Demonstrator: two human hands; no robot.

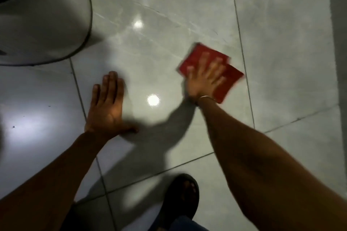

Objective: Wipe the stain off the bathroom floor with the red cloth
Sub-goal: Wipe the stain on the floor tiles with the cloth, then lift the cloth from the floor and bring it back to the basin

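Observation:
A folded red cloth (231, 78) lies flat on the glossy grey tiled floor (159, 24), right of centre. My right hand (204, 78) presses down on it with fingers spread; hand and cloth are motion-blurred. My left hand (108, 103) rests flat on the floor to the left, fingers together, holding nothing. No stain is clearly visible on the tile around the cloth; a few tiny dark specks dot the tile at the far left.
The white base of a toilet (47, 24) fills the upper left corner. My foot in a dark sandal (184, 199) stands at the bottom centre. A wall or door edge (339, 43) runs along the right side. Light glare spots shine on the tiles.

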